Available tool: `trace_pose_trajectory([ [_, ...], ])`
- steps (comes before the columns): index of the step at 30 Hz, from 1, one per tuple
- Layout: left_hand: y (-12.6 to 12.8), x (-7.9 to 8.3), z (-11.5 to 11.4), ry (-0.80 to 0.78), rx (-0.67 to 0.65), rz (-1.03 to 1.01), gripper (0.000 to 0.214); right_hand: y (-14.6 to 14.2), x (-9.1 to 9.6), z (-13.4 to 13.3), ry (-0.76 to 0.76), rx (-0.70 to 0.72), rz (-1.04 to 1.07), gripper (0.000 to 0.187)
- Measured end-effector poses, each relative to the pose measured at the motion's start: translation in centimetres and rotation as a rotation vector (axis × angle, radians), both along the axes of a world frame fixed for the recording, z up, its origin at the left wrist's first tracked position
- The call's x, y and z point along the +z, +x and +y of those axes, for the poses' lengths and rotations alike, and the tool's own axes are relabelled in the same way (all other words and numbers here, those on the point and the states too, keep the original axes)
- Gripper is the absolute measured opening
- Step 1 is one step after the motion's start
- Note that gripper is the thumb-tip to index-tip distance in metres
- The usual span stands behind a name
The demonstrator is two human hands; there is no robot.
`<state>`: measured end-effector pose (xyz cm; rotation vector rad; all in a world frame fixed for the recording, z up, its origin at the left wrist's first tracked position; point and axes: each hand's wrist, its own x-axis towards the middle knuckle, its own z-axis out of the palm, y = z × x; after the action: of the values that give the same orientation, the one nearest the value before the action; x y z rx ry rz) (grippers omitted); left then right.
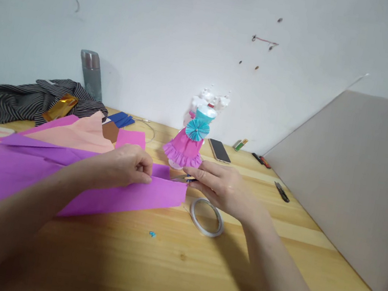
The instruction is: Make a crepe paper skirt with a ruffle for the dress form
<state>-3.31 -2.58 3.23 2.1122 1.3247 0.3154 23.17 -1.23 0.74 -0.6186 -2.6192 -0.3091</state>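
Note:
A large sheet of purple crepe paper (111, 196) stretches across the left and middle of the table. My left hand (131, 167) is closed on its upper edge, thumb and fingers pinched together. Past the sheet's right end, my right hand (222, 187) has its fingers round the handle of a pair of scissors (180, 178); the blades point left along the paper's edge, and the handle is mostly hidden. Just below that hand lies a roll of white tape (220, 227). Behind both hands stands a small dress form (186, 146) in a pink skirt with a blue pleated rosette.
Peach paper (88, 132), a pink piece (131, 139) and blue pieces (121, 119) lie at the left. Behind them are striped cloth (19, 99) and a bottle (92, 76). A phone (219, 151) and a cutter knife (282, 192) lie at the right. Blue scraps (152, 234) lie in front.

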Motion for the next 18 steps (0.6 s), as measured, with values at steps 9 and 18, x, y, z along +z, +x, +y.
trace_pose_trajectory([
  [9,0.15,-0.98,-0.09,0.03,-0.043,-0.087,0.011,-0.47,-0.45,-0.08,0.013,0.003,0.014,0.036],
  [18,0.23,-0.5,-0.46,-0.01,0.037,-0.15,0.012,-0.55,-0.87,0.24,0.008,0.041,0.076,0.038],
])
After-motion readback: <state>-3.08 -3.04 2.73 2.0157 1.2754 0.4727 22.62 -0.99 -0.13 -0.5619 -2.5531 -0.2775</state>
